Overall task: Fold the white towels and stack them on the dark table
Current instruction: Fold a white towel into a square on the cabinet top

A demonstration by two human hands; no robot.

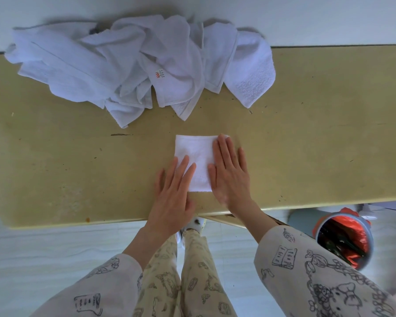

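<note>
A small folded white towel (193, 154) lies flat on the yellowish table (318, 138), near its front edge. My left hand (173, 193) rests palm down with its fingertips on the towel's lower left part. My right hand (230, 172) lies flat over the towel's right side, fingers spread. Neither hand grips anything. At the back of the table sits a heap of several unfolded white towels (133, 62); one shows a small red label.
A wall runs behind the table's far edge. Below the front edge, at the right, stands a round bin (345, 241) with a red and black liner. My legs and patterned sleeves fill the lower part of the view.
</note>
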